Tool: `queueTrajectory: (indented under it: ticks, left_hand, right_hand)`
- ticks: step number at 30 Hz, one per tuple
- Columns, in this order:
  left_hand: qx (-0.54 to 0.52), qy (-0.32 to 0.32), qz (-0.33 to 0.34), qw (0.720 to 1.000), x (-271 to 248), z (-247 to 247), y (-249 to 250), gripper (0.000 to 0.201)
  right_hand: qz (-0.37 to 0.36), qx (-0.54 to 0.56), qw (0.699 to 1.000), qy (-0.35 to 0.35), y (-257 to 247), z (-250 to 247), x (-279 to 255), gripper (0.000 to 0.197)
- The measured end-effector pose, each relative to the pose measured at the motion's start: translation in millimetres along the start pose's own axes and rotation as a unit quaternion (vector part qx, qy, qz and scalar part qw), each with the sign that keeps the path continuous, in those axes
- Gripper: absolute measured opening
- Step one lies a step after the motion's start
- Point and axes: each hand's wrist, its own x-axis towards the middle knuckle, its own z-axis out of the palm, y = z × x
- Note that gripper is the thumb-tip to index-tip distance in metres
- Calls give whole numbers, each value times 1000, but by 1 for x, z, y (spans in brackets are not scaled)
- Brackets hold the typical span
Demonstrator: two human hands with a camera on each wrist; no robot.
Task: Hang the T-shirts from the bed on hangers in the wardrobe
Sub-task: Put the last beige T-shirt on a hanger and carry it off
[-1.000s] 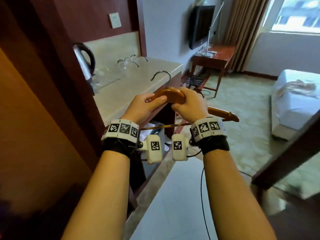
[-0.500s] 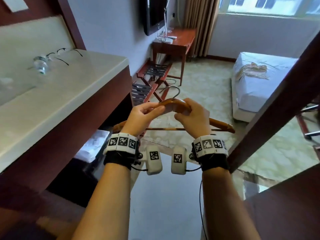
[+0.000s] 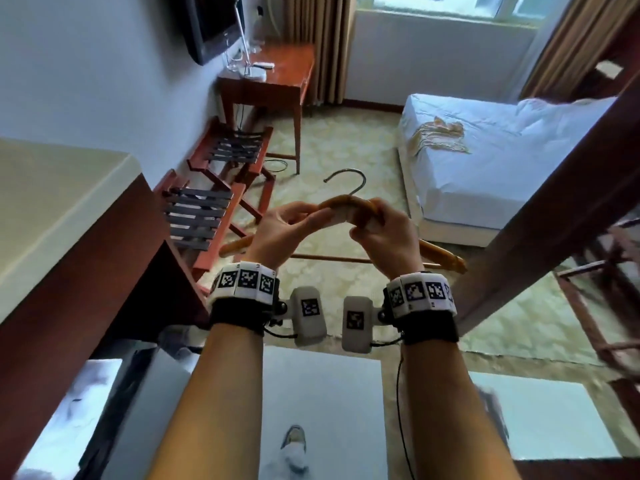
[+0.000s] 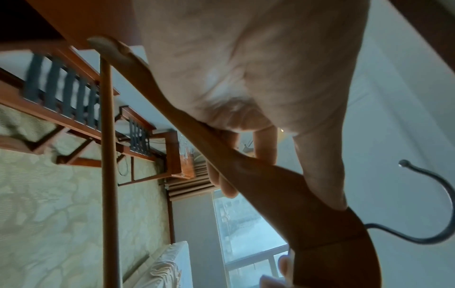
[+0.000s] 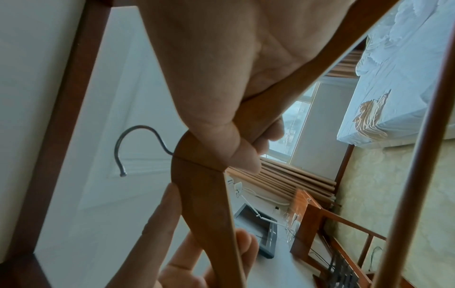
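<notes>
Both hands' fingers pinching hanger (image 3: 346, 206); patterned carpet (image 3: 346, 143); T-shirt (image 3: 438, 138) on bed (image 3: 519, 161).

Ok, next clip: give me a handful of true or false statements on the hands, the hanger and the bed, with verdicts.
1. Both hands grip the wooden hanger near its middle. True: the left hand and the right hand hold it either side of the hook.
2. A T-shirt already hangs on the hanger. False: the hanger is bare.
3. A beige garment lies on the bed. True.
4. The hanger's metal hook is caught on a wardrobe rail. False: it is free in the air, pointing away from the person.
5. The left hand is empty. False: it holds the hanger.
</notes>
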Motion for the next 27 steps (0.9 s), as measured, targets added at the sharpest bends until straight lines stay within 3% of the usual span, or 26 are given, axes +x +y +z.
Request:
queueTrajectory:
  ticks: [7, 15, 23, 27]
  left_hand:
    - [-20, -32, 26, 999, 150, -5, 4, 26]
    - [-14, -60, 32, 998, 309, 15, -16, 21]
    - [-21, -56, 21, 998, 508, 39, -20, 24]
    - [-38, -57, 23, 997, 597, 39, -14, 31]
  right_hand:
    - [14, -3, 999, 50, 7, 13, 130, 20]
    - [39, 17, 996, 78, 54, 32, 270, 27]
    - [58, 14, 996, 71, 98, 38, 469, 23]
    - [33, 22, 996, 75, 108, 41, 558, 18]
